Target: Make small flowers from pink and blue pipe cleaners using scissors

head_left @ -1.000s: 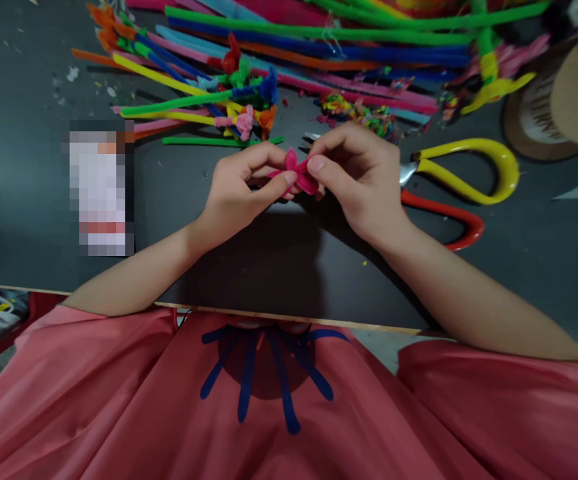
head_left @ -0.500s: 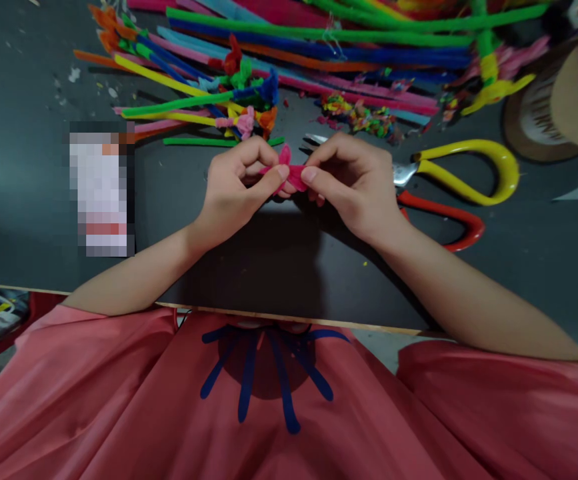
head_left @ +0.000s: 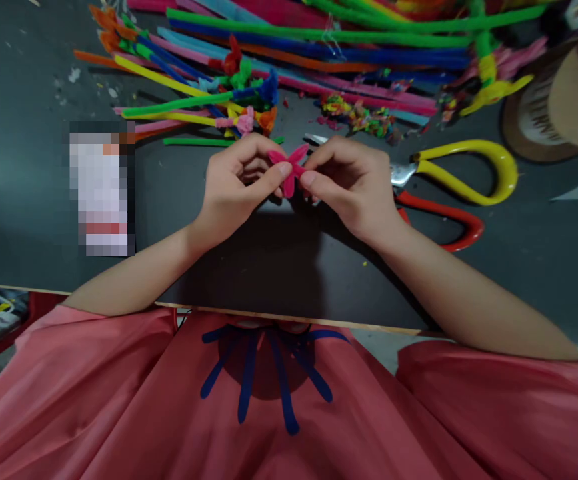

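Note:
A small pink pipe-cleaner flower (head_left: 296,157) with several looped petals is held above the dark tabletop. My left hand (head_left: 239,180) pinches it from the left, the thumb lying over its middle. From the other side, my right hand (head_left: 351,183) grips one petal between thumb and index finger. The remaining fingers of both hands curl behind the flower and are partly hidden. Scissors (head_left: 506,173) with one yellow and one red handle lie just right of my right hand, which covers part of their blades.
Long coloured pipe cleaners (head_left: 319,33) spread across the back of the table. Finished-looking flowers on stems (head_left: 249,93) lie at the back left. Clipped fuzz scraps (head_left: 363,117) sit beyond my hands. A brown round roll (head_left: 533,127) stands at right, a blurred-out rectangle (head_left: 101,193) at left.
The pink flower has turned in my fingers, so its petals now spread out more visibly. My right hand's grip has shifted slightly; both arms stay nearly in place.

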Available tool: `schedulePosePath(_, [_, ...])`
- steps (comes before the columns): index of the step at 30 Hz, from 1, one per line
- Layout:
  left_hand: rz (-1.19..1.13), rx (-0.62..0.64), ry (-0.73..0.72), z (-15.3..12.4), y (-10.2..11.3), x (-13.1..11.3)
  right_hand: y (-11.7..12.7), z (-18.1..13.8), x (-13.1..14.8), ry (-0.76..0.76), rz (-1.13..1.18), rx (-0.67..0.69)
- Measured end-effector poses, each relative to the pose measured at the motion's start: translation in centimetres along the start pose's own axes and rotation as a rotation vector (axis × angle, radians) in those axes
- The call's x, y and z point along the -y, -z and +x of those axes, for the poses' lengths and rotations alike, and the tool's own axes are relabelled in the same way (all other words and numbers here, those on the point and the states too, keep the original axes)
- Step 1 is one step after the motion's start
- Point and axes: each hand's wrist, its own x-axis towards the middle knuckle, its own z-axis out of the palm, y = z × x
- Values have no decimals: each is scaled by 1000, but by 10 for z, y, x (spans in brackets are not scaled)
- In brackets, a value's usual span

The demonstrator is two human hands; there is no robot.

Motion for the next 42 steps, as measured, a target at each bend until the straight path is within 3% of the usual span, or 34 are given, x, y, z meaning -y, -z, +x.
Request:
schedulePosePath(7, [146,5,-75,0,0,3,0,-1,0,40,-34,-81])
schedulePosePath(14, [227,54,-123,1,1,2,3,3,5,85,57,17])
schedulePosePath(21, [242,145,-160,-2,4,-1,5,5,-1,-120,337,132])
schedulePosePath(24, [198,143,-122,-2,4,0,5,5,-1,-139,288,124])
schedulePosePath(30, [154,-56,-80,2,2,8,3,4,-1,-17,124,61])
schedulePosePath(35, [72,-28,-37,1,2,3,2,3,-4,-39,69,25])
schedulePosePath(39, [-26,66,81,-1,2,-4,3,3,-3,-32,67,70])
schedulePosePath(42, [-18,67,139,-2,1,-7,3,3,-1,-37,35,82])
